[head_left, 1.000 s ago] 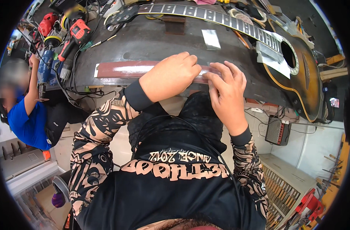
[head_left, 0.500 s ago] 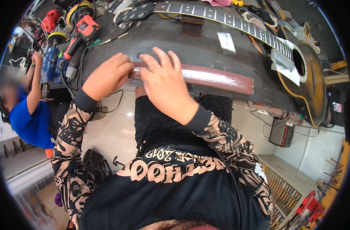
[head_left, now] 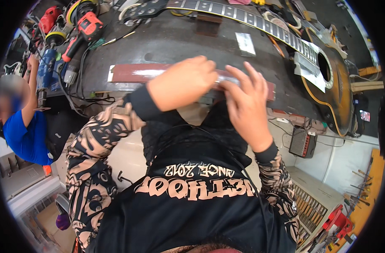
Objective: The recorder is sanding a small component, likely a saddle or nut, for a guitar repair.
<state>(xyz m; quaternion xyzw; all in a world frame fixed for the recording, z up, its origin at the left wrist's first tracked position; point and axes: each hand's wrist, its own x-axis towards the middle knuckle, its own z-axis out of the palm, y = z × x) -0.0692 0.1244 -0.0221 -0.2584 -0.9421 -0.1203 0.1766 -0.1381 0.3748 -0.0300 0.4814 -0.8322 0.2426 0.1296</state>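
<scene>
A long reddish-brown flat strip (head_left: 133, 71) with a glossy middle and pale ends lies along the bench's near edge. My left hand (head_left: 182, 83) has curled fingers over it; whatever they pinch is hidden. Beside it, my right hand (head_left: 247, 103) rests its fingertips on the strip with the fingers apart. Behind, a guitar neck (head_left: 220, 10) crosses the bench to its dark sunburst body (head_left: 336, 97), with paper taped by the soundhole. A small pale sheet (head_left: 245, 44) and a dark wooden block (head_left: 207, 25) lie nearby.
Power tools (head_left: 89, 27) and cables crowd the dark bench's (head_left: 167, 50) left end. A co-worker (head_left: 23, 130) in blue is at the left. An amplifier (head_left: 300, 143), a rack of wooden-handled tools (head_left: 312, 202) and a red clamp-like tool (head_left: 338, 221) are low right.
Both hands were at the strip's left part half a second ago and are now back toward its right part, near where they were a second ago.
</scene>
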